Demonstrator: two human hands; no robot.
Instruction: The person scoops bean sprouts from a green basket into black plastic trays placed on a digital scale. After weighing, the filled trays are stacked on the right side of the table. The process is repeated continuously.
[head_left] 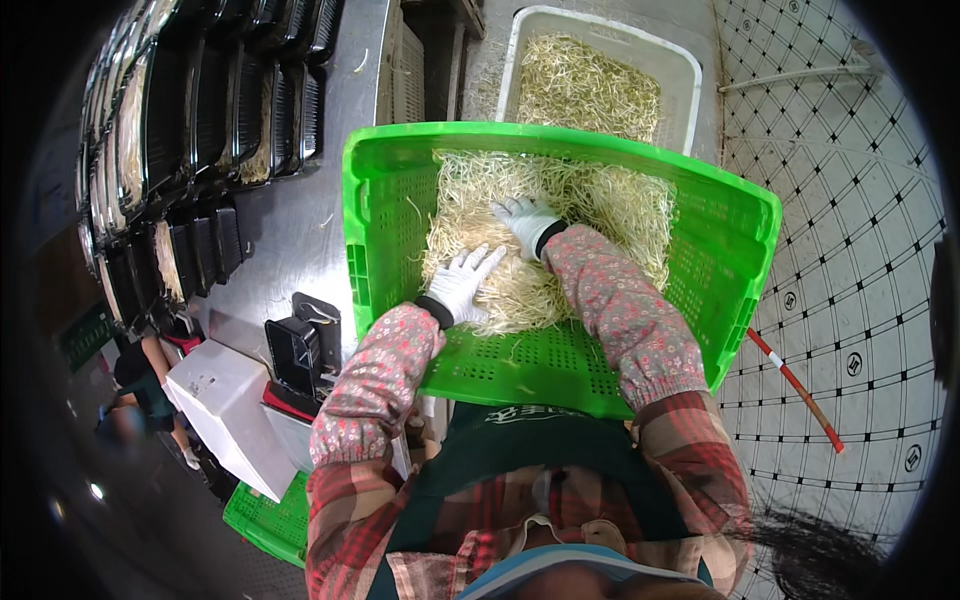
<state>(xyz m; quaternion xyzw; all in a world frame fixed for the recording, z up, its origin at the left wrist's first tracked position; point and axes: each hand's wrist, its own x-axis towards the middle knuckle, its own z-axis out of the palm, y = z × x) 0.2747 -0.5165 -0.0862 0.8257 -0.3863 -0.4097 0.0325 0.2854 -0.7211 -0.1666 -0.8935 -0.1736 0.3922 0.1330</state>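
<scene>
A big green plastic crate [530,365] with perforated walls stands in front of me, holding a thick bed of pale bean sprouts [625,205]. My left hand [462,285], in a white glove, rests on the sprouts near the crate's left side, fingers spread. Farther in, close to the middle of the heap, my right hand [525,222] lies on the sprouts, also gloved, with its fingers apart. Neither hand visibly grips any sprouts. Flowered sleeve covers reach to both wrists.
Beyond the crate is a white tub [690,85] of more sprouts. Stacked black trays [210,100], some with sprouts, stand left on a metal table [290,215]. A black tray [288,352], white box [225,415] and another green crate [270,515] are nearer. Another person [150,375] is far left.
</scene>
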